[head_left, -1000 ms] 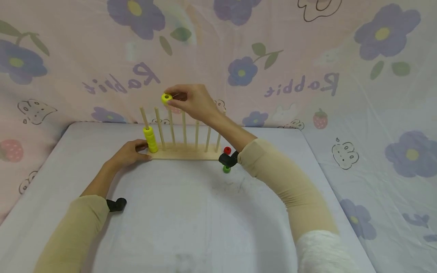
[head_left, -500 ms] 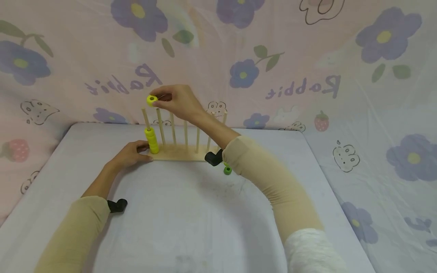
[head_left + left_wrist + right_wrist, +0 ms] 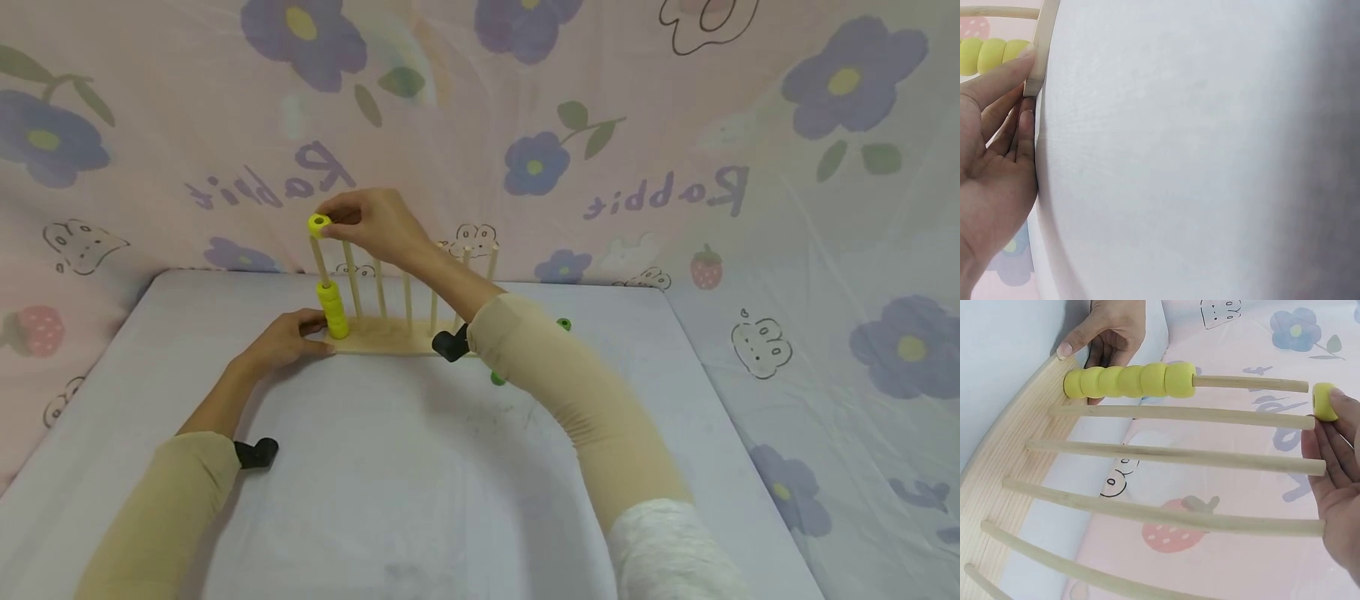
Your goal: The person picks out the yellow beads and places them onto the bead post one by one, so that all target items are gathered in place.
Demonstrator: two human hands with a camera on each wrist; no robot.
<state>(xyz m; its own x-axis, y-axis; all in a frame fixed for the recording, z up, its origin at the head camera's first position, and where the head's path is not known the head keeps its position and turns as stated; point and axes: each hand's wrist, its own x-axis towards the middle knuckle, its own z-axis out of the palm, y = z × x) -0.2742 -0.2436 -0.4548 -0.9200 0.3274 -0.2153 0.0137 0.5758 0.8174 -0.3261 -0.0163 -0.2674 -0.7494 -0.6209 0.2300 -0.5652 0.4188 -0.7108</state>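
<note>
A wooden peg rack, its base flat on the table, carries a row of upright pegs. On the leftmost peg sits a stack of several yellow beads, with the peg's upper part bare. My right hand pinches another yellow bead between thumb and fingers. In the right wrist view that bead is just off the leftmost peg's tip, its hole turned toward it. My left hand grips the left end of the base, thumb on the top edge, other fingers at its end.
Two green beads lie on the white table to the right, partly covered by my right sleeve. A flower-and-rabbit printed cloth hangs right behind the table.
My right hand has carried the yellow bead leftward across the peg tops and slightly down to the leftmost peg's tip. My left hand stays at the base.
</note>
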